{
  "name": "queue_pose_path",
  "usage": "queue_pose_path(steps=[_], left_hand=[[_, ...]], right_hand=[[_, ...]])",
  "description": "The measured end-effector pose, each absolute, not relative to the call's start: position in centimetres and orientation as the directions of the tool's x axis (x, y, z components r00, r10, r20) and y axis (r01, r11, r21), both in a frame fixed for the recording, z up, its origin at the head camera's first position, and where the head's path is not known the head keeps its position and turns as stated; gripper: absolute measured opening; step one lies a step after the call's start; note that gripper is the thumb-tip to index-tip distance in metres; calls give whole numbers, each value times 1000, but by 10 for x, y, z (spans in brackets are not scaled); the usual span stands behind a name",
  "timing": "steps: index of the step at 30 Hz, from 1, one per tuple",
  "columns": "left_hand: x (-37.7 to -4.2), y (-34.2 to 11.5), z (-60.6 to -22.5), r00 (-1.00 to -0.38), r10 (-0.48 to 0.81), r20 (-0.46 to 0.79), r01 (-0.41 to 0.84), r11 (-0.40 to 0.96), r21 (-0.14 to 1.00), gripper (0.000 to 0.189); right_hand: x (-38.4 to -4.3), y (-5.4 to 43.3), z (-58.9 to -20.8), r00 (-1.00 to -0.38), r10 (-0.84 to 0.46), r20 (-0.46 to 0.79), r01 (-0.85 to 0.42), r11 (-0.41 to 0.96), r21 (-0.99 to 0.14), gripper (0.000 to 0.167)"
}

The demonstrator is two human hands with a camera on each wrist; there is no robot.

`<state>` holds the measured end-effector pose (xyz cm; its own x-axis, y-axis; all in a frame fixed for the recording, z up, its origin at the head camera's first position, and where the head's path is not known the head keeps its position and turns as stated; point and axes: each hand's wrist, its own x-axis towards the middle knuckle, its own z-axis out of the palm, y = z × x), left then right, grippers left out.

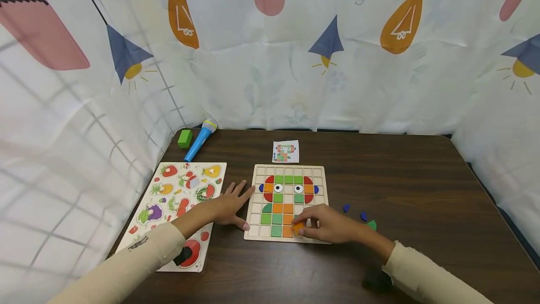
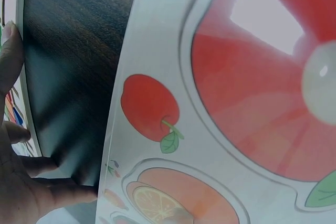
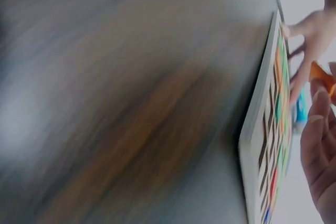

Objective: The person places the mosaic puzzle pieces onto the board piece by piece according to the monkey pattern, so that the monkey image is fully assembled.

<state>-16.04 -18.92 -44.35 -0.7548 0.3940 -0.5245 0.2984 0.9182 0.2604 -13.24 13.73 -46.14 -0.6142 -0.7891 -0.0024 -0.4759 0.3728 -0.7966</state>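
Observation:
In the head view a wooden grid board (image 1: 250, 210) lies on the table, with coloured square and rounded tiles forming a figure with two eye tiles. My right hand (image 1: 326, 223) pinches an orange tile (image 1: 298, 227) over the board's lower right part; the right wrist view shows this orange tile (image 3: 321, 77) between thumb and fingers. With fingers spread, my left hand (image 1: 229, 204) rests at the board's left edge, thumb at the lower left corner. Behind the board lies a small pattern card (image 1: 285, 151) printed with a similar figure.
On the left is a fruit puzzle board (image 1: 168, 201), partly under the left forearm. A blue toy microphone (image 1: 200, 141) and a green block (image 1: 184, 139) lie behind it. Two blue pieces (image 1: 363, 216) and a green piece (image 1: 371, 224) lie right of the grid board.

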Motion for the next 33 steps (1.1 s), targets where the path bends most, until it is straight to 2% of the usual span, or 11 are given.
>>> queue_pose_path(steps=[5,15,33], left_hand=[[-161,-189,-443,-750,399,-527,302,916,264,109],[-160,-190,-444,-759,401,-512,307,915,261,109],[-164,-193,-448,-748,416,-517,318,909,270,110]], right_hand=[[-131,108,-464,-620,-782,-58,-461,424,-779,24],[-131,64,-469,-681,-731,-34,-490,489,-722,20],[-130,50,-468,-683,-726,-81,-504,548,-668,22]])
